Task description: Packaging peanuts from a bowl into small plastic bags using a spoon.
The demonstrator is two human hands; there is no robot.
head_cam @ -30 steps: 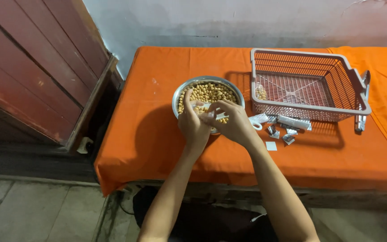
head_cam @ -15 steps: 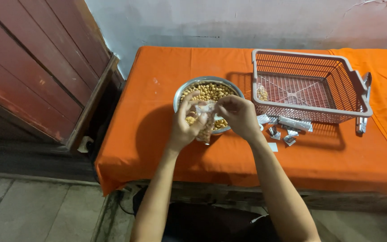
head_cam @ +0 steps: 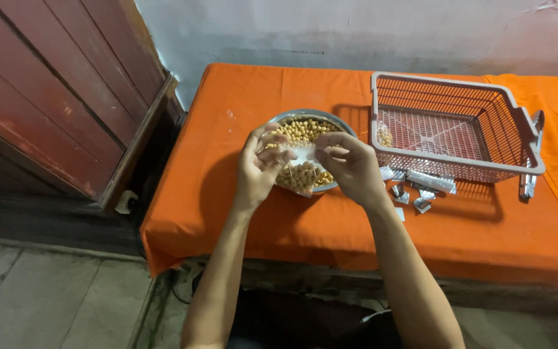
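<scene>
My left hand [head_cam: 261, 167] and my right hand [head_cam: 351, 167] both pinch the top edge of a small clear plastic bag [head_cam: 301, 173] partly filled with tan beans. I hold the bag just above the near rim of a round metal bowl [head_cam: 281, 117] heaped with the same beans. The bag hangs between my hands with its opening at the top, fingers pressed along that edge. The bowl stands on an orange cloth [head_cam: 240, 213] covering the table.
A pale plastic basket [head_cam: 460, 167] stands right of the bowl with one small bag of beans [head_cam: 385, 136] in its left corner. Several small folded packets [head_cam: 414, 190] lie in front of the basket. A red wooden door [head_cam: 53, 97] is at left.
The hands have lifted the bag out of the bowl; it now hangs filled with beans between both hands, which grip its top edge. The view shifted slightly left.
</scene>
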